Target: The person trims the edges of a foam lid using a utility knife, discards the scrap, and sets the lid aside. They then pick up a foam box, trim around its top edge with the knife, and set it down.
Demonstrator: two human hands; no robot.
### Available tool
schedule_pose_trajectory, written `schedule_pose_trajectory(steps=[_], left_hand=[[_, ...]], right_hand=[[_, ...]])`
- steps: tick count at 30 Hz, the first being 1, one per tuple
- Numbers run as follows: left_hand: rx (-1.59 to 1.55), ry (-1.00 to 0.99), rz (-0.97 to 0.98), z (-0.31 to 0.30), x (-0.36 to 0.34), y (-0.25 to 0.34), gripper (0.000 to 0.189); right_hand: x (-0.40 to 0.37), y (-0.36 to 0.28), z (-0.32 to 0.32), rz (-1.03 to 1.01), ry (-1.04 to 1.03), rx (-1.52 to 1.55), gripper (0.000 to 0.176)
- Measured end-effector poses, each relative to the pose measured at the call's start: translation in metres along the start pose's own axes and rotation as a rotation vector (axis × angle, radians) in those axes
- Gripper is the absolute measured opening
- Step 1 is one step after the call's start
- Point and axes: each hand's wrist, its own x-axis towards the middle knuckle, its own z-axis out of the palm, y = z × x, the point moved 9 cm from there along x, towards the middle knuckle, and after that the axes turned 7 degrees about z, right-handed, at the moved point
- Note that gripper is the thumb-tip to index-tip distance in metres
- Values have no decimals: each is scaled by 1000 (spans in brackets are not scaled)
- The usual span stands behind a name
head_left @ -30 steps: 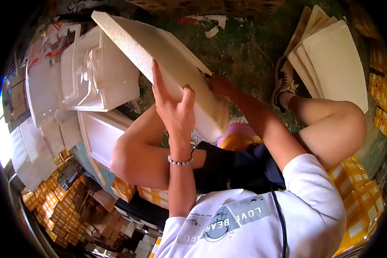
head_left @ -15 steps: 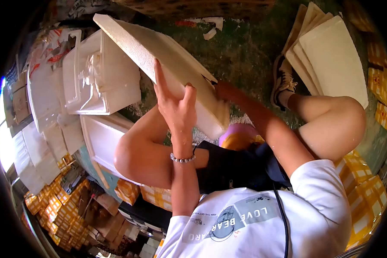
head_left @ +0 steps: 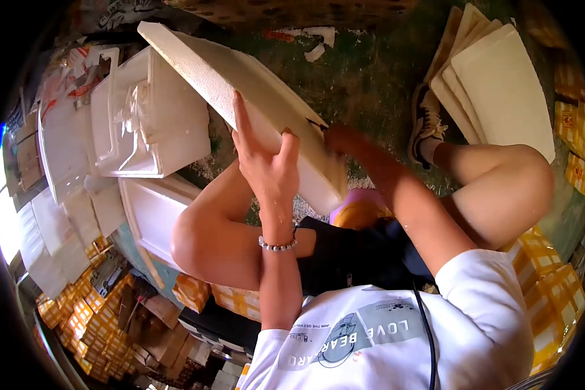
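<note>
A thick foam slab (head_left: pixel 240 71) is held up off the floor (head_left: pixel 370 71), tilted, with its far corner raised toward the upper left and its near, rounded corner hanging low between the knees. Its face is pale cream and smooth, while its long cut edge is white and grainy. The left hand (head_left: pixel 266 162) is clamped on that near edge, with the forefinger laid straight up along the grainy side and the thumb hooked over the face. A bead bracelet (head_left: pixel 277 245) is worn at the wrist. The right hand (head_left: pixel 341 140) is set against the slab's far side at its lower corner. It is blurred and partly hidden there, so its grip cannot be told.

Little room is left on the slab's left: a white moulded foam box (head_left: pixel 149 110) with a raised rim lies just beside the long edge, and a flat white foam tray (head_left: pixel 153 208) is wedged under it against the left knee. On the right, bare green, rough floor is seen between the slab and a shoe (head_left: pixel 429 123). Past the shoe, a fanned stack of foam sheets (head_left: pixel 500 91), thin and round-cornered, is laid at the floor's far right edge, with yellow cartons (head_left: pixel 539 273) packed beside the right knee
</note>
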Motion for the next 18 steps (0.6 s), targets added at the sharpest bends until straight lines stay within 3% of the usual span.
schedule_pose_trajectory(steps=[4,6,7,9,12,16,18], left_hand=[[35,22,9,-4,-3,2,86],[22,25,17,-5,-1,3,86],[20,23,8,-5,-3,3,86],[-18,-13,-142,-1,-7,-1,87],[-1,-2,-48,0,-3,3,86],[8,15,-28,-4,-6,-2,87],[20,12,-13,-1,-2,-2,87]], right_hand=[[6,15,5,115,36,182,24],[-18,-2,7,-117,-197,-193,25],[-25,-6,10,-115,-206,-193,25],[-24,-1,37,-33,-210,-91,30],[1,17,44,87,-161,40,37],[-26,28,30,-125,44,366,30],[-54,28,4,210,-273,404,31]])
